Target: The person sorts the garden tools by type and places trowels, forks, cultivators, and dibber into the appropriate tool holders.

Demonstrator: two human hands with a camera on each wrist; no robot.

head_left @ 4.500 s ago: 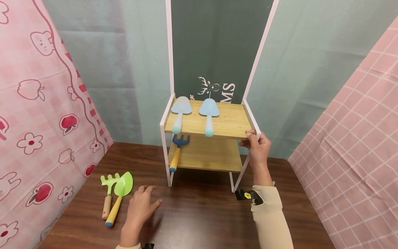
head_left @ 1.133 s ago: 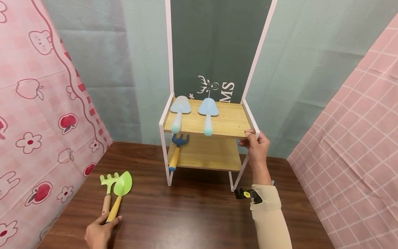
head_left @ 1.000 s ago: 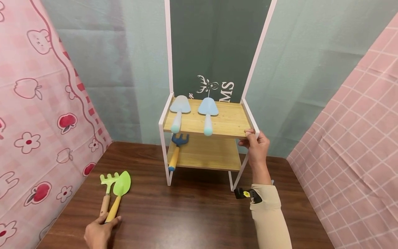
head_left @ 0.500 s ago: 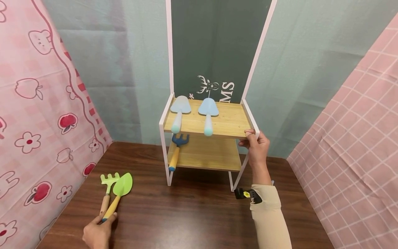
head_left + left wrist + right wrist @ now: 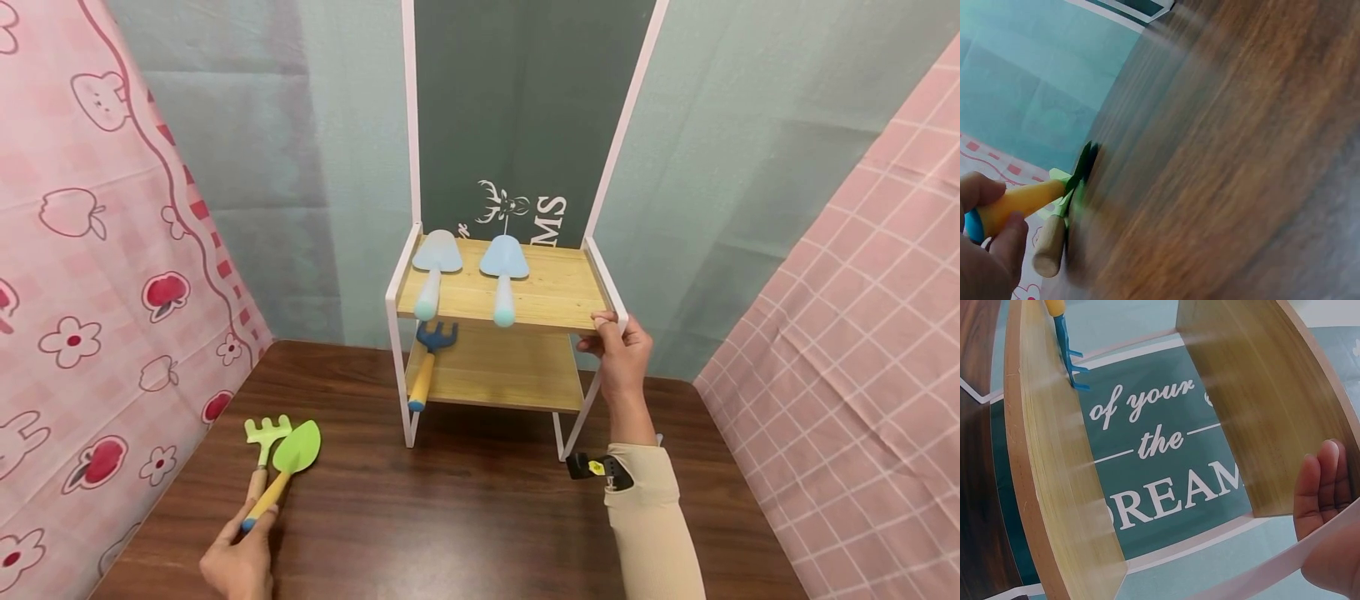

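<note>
At the table's left, my left hand pinches the yellow handle of the green trowel. In the left wrist view that handle sits between thumb and finger, its blue end towards the palm. Beside it lies the green rake, whose wooden handle rests on the table. My right hand grips the front right corner of the shelf unit's upper board; in the right wrist view, fingers lie against the board's underside.
Two pale blue trowels lie on the upper board, handles over its front edge. On the lower board, a blue fork with a yellow handle lies at the left. A dark green panel with lettering stands behind. Patterned pink cloths hang at both sides.
From reaching right of the tools, my left hand has moved left and taken hold of the yellow handle. The handle has since tilted, its blue end shifting left and up. My right hand keeps its grip.
</note>
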